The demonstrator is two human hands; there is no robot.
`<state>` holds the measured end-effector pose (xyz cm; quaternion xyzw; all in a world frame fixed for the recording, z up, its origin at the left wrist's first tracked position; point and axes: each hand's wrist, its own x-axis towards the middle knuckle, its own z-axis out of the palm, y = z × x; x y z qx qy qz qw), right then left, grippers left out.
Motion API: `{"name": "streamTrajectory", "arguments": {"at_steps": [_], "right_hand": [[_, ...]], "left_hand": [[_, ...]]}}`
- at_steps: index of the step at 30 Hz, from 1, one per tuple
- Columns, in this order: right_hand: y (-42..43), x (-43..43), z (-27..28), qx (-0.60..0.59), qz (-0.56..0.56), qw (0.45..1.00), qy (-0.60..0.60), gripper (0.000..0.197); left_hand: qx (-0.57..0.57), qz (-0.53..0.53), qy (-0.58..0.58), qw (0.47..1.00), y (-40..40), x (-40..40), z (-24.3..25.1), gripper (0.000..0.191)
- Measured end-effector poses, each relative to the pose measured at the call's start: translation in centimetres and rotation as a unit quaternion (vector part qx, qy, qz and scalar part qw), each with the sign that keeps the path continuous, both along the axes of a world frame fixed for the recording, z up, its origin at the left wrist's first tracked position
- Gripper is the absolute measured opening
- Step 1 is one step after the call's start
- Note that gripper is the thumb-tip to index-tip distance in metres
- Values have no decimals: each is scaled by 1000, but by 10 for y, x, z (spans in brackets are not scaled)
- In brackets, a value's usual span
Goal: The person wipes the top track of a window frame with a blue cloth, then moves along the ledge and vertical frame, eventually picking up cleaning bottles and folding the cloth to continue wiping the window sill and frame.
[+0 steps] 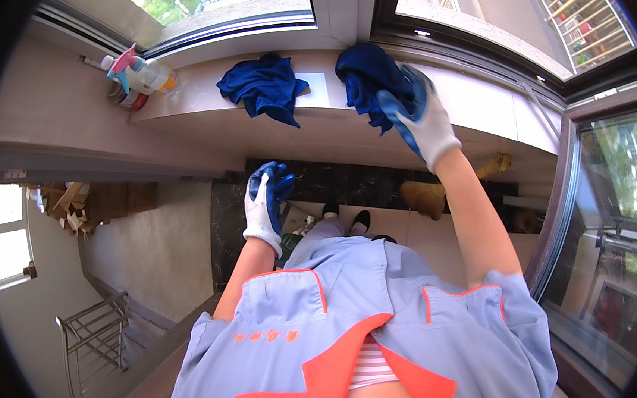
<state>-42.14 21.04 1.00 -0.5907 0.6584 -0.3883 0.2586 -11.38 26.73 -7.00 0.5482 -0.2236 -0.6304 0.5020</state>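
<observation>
My right hand (423, 120), in a white glove with a blue coated palm, is at the right side of a bunched dark blue cloth (368, 77) on the windowsill. Its thumb and fingers are spread at the cloth's edge; how firmly they touch it is not plain. A second dark blue cloth (265, 88) lies crumpled to the left, one corner hanging over the sill's front edge. My left hand (266, 206), gloved alike, hovers below and in front of the sill with loosely bent fingers, nothing visible in it.
Spray bottles (143, 75), one with a pink and blue trigger, stand on the sill's left end. An open window sash (571, 201) juts in at right. A brown object (425, 197) lies low by the wall. A metal rack (97, 340) and cardboard (94, 205) are at left.
</observation>
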Motion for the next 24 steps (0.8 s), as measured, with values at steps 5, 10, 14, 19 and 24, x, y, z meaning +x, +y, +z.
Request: {"name": "streamTrajectory", "arguments": {"at_steps": [5, 10, 14, 19, 24], "right_hand": [[-78, 12, -48, 67, -34, 983, 166, 78], [-82, 14, -73, -13, 13, 967, 255, 66], [-64, 19, -77, 33, 70, 973, 218, 57], [15, 41, -78, 69, 37, 924, -375, 36], [54, 66, -39, 131, -17, 841, -525, 44]], "left_hand": [[13, 5, -9, 1000, 28, 3, 7, 36], [50, 78, -22, 995, 58, 34, -11, 34], [70, 71, -12, 995, 62, 36, -21, 35], [79, -45, 22, 996, 33, 14, -11, 39], [-13, -206, -50, 977, 10, 5, -17, 50]]}}
